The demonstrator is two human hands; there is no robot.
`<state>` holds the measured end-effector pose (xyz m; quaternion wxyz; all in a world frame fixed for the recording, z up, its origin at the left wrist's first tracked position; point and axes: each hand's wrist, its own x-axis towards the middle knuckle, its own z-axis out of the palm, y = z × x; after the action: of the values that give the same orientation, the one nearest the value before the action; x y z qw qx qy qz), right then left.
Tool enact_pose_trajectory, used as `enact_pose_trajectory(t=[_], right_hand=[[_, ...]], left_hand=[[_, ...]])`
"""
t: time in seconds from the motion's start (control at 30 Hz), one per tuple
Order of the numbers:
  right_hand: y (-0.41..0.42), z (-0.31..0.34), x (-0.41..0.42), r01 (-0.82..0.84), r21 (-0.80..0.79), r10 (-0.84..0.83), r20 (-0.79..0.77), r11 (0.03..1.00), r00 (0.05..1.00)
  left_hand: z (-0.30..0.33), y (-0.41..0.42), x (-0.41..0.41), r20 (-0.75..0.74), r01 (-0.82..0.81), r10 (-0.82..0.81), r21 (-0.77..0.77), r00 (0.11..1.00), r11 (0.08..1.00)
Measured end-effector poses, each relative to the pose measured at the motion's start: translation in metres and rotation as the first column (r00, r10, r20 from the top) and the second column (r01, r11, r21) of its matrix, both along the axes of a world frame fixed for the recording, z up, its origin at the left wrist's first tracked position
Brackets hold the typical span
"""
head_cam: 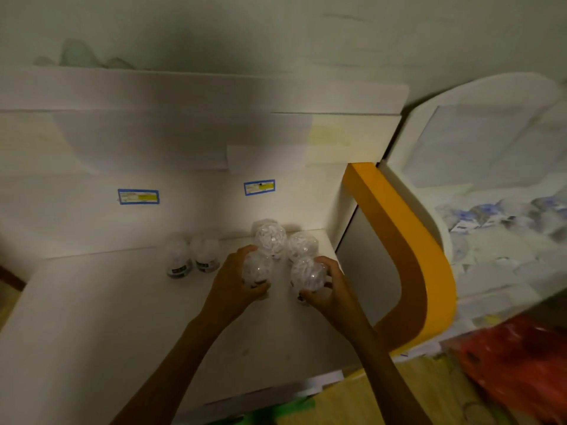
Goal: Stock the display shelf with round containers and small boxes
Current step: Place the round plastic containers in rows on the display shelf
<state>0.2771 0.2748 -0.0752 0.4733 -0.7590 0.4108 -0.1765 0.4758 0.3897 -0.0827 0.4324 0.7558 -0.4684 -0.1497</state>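
Several clear round containers stand on the white display shelf [92, 302]. My left hand [233, 280] grips one round container [256, 268] near the shelf's middle. My right hand [326, 286] grips another round container [306, 273] just to its right. Behind them stand two more containers [270, 239] [302, 245] against the back right corner, with a third partly hidden behind. Two further containers [179, 259] [205, 254] stand side by side to the left. No small boxes show.
A white back panel carries two blue-framed price labels [138, 196] [259, 187]. An orange curved trim [408, 240] borders the shelf's right side. Beyond it lies a bin of packaged goods [506, 216]. A red bag [521, 363] sits at lower right.
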Motion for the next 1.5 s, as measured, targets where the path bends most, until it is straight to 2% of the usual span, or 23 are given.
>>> enact_pose_trajectory(t=[0.1,0.2,0.37,0.6,0.73,0.93,1.07,1.23,1.5], right_hand=[[-0.007,-0.004,-0.004,-0.014,-0.079,0.006,-0.107,0.997,0.994],[-0.008,0.002,-0.006,-0.016,-0.241,-0.009,-0.101,0.970,0.995],[-0.011,0.004,-0.012,-0.076,-0.359,0.028,-0.137,0.930,0.990],[0.003,0.025,-0.026,-0.099,-0.536,0.021,-0.149,0.838,0.989],[0.027,0.034,-0.036,-0.087,-0.618,-0.024,-0.169,0.781,0.985],[0.072,0.044,-0.064,-0.034,-0.634,-0.089,-0.161,0.772,0.983],[0.111,0.048,-0.100,0.047,-0.651,-0.192,-0.153,0.758,0.969],[0.136,0.051,-0.162,0.110,-0.641,-0.312,-0.212,0.760,0.926],[0.135,0.063,-0.259,0.243,-0.665,-0.485,-0.205,0.707,0.850]], left_hand=[[0.000,-0.009,-0.010,0.018,-0.003,0.003,-0.011,1.000,1.000],[-0.001,-0.015,-0.019,0.082,0.014,-0.013,-0.002,0.997,1.000],[0.000,-0.013,-0.026,0.204,0.003,-0.018,0.072,0.979,0.997],[0.020,0.019,-0.015,0.459,0.008,-0.137,0.271,0.878,0.963],[0.029,0.050,-0.010,0.545,0.009,-0.163,0.273,0.823,0.962],[0.050,0.085,-0.029,0.572,0.097,-0.189,0.189,0.798,0.977],[0.054,0.092,-0.057,0.571,0.197,-0.261,0.173,0.779,0.965],[0.059,0.082,-0.111,0.546,0.351,-0.387,0.175,0.743,0.920],[0.076,0.042,-0.220,0.527,0.570,-0.533,0.106,0.663,0.814]])
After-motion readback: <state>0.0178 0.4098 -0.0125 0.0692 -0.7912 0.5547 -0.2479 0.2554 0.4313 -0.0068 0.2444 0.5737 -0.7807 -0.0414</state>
